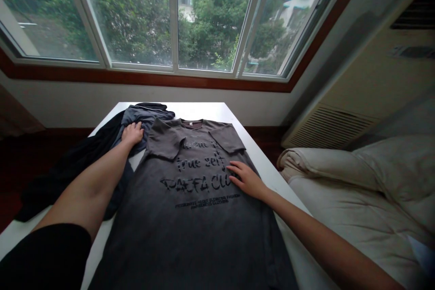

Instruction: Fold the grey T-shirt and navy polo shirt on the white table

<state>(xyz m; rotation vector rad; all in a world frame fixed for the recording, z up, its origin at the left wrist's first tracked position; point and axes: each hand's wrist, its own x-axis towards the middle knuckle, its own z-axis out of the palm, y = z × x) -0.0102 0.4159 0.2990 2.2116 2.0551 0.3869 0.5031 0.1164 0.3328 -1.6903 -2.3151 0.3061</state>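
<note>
A dark grey short-sleeved T-shirt (204,231) lies front side up, with its collar toward the window and both sleeves folded in over the chest. Black lettering runs across its front. My right hand (246,180) rests on the right side of the print, fingers spread and flat. To the left of the shirt is a heap of dark clothes (102,145), black and grey-blue, partly hanging over the table's left side. On this heap lies my left hand (133,132), its fingers slightly apart and holding nothing that I can make out.
The white table (204,109) reaches almost to the wall under the window (176,18). On the right, a beige padded sofa (326,181) stands close to the table edge. Behind it is a large pale unit with vents (336,124). A curtain (16,115) hangs at far left.
</note>
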